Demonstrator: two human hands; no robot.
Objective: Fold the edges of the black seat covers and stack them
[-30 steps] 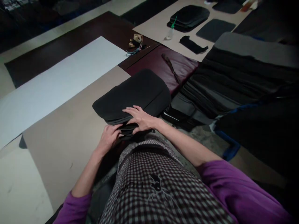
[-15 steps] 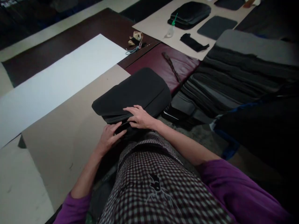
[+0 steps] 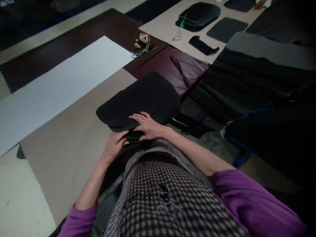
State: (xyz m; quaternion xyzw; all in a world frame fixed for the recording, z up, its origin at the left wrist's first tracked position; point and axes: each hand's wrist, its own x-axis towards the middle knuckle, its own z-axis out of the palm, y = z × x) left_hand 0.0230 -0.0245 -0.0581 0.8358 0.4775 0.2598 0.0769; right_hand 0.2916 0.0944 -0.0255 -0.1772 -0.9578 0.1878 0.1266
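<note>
A stack of dark, rounded-corner panels [image 3: 140, 95] lies at the near table edge, right against my checked apron. Its material looks like black fabric or thin foam, but I cannot tell which. At the near left edge of the stack, my left hand [image 3: 114, 144] has its fingers closed on a black panel edge, and its fingertips are partly hidden among the layers. My right hand [image 3: 149, 126] lies over the near side with fingers spread on the top panel. Its thumb points down at the layered edges, which stand slightly apart between the hands.
Beige board [image 3: 74, 131] and a white sheet [image 3: 66, 79] cover the table's left. On a maroon pad [image 3: 158, 65] lies a dark strip [image 3: 179, 70]. Behind stand a green-nozzled bottle [image 3: 178, 33] and more black panels [image 3: 199, 14]. Tall layered dark material [image 3: 247, 75] rises at right.
My left fingers have curled in closer at the panel edge. My right thumb has moved down and toward me, and the near layers show more separation. The stack stays in place.
</note>
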